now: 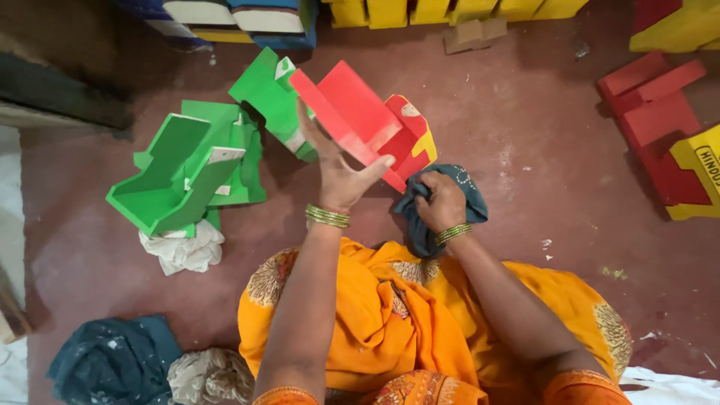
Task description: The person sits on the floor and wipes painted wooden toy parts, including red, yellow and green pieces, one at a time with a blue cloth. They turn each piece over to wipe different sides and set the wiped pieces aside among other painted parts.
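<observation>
Matt red paint coats the smooth wooden stand point(360, 112), bare pale wood showing at one edge; the left hand point(339, 176) grips it. The right hand point(442, 202) bunches a soft dark blue cloth point(469, 206). Green painted wooden pieces point(180, 172) lie on rough, paint-flecked maroon floor point(525, 150).

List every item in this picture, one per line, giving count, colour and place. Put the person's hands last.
red painted wooden piece: one, red with a yellow part, centre, held up
dark cloth: one, blue-grey, under the right hand
green wooden pieces: several, green, left of centre on the floor
white rag: one, white, beneath the green pile
red and yellow pieces: a few, right edge
yellow blocks: a row, top edge
cloth bundles: two, blue-grey and off-white, bottom left
floor: maroon, dusty
left hand: grips the red piece
right hand: clutches the dark cloth
</observation>
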### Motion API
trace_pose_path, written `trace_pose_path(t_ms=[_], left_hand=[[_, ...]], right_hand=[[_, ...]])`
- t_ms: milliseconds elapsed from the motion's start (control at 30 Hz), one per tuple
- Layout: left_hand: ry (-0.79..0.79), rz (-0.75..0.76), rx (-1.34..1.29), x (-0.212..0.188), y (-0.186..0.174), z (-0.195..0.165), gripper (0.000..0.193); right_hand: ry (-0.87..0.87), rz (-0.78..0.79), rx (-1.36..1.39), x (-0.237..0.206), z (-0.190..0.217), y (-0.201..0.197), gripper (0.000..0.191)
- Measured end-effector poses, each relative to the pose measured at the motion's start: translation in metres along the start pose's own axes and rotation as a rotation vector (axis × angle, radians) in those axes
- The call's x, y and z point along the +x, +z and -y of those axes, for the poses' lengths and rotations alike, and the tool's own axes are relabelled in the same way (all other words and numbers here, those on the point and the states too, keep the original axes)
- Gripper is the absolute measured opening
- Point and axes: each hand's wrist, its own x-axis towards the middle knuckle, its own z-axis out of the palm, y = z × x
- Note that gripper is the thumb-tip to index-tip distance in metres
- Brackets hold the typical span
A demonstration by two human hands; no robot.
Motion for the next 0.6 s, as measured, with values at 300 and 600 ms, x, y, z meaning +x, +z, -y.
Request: trace_pose_path(t_ms=[300,600], left_hand=[[0.165,0.028,0.191,0.002,0.029,0.046,0.128],[-0.100,-0.509,-0.380,0.013,-0.015,0.083,0.068]], right_hand=[[0.100,-0.101,0.030,0.009,0.016,-0.015,0.025],[0.066,-0.466,0.318,0.033,0.012,-0.087,0.015]])
